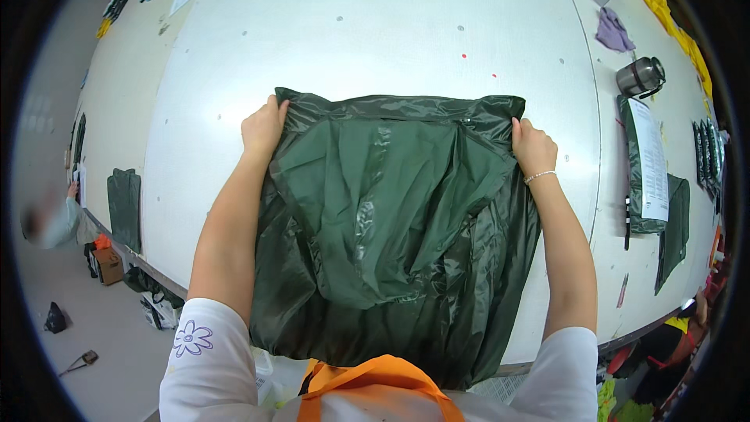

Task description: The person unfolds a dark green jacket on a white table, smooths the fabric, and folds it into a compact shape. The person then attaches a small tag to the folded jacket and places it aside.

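Observation:
A dark green, shiny waterproof garment [391, 211] lies spread across the near part of the white table, its lower part hanging toward me past the table's front edge. My left hand [264, 126] pinches its far left corner, and my right hand [534, 147] grips the far right corner. Between them the far edge is drawn out nearly straight, as a folded band. A lighter green panel with a glossy taped seam shows in the middle, loosely wrinkled. Both hands are closed on the fabric, which partly hides the fingertips.
The white table [367, 39] reaches far ahead. On the right are a metal flask [641, 76], a purple cloth [614, 30], a green packet with a paper sheet [647, 164] and a small tool [623, 291]. Folded green fabric [125, 207] lies left; another person [55, 219] is beyond it.

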The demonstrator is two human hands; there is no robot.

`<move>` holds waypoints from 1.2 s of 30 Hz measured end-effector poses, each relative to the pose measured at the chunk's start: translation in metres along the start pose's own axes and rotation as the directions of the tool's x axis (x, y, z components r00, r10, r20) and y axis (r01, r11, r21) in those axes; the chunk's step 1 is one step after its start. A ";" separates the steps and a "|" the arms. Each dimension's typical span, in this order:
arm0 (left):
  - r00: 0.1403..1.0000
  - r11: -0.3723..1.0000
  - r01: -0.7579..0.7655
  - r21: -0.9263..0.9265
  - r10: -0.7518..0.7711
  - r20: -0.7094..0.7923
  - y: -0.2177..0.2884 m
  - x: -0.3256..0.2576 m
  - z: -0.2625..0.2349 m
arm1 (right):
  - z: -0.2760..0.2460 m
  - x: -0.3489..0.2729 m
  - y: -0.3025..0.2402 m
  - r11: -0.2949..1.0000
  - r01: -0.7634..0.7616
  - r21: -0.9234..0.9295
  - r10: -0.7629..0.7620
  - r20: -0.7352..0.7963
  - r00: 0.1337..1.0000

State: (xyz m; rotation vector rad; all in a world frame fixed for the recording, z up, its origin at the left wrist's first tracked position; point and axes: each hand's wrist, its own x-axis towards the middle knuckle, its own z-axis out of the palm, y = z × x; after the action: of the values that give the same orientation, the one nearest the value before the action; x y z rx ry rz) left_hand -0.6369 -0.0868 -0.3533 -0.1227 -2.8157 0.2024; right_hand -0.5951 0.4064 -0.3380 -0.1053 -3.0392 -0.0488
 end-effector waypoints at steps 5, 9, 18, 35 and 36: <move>0.955 0.973 0.216 -0.081 -0.193 0.227 -0.001 0.012 -0.024 | -0.012 0.002 0.004 0.956 -0.159 0.247 0.133 0.120 0.984; 0.986 0.793 0.162 -0.588 -0.157 0.059 -0.045 0.002 -0.073 | -0.054 -0.038 0.013 0.774 -0.056 0.630 0.200 -0.159 0.967; 0.312 0.358 0.765 -0.536 0.523 0.793 0.057 -0.233 -0.188 | -0.130 -0.284 -0.179 0.588 -0.063 0.807 -0.033 0.102 0.994; 0.738 -0.770 0.567 -0.293 0.316 0.596 0.084 -0.277 -0.247 | -0.191 -0.202 -0.217 0.608 0.310 0.731 -0.542 0.097 0.834; 0.727 -0.771 0.586 -0.249 0.364 0.583 0.087 -0.279 -0.241 | -0.194 -0.193 -0.221 0.643 0.279 0.713 -0.556 0.185 0.810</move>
State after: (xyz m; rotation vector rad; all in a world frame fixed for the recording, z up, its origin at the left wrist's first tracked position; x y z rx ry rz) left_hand -0.2910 -0.0006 -0.2252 0.4626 -1.2238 -3.3936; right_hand -0.4001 0.1659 -0.1710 0.7611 -3.1446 1.1467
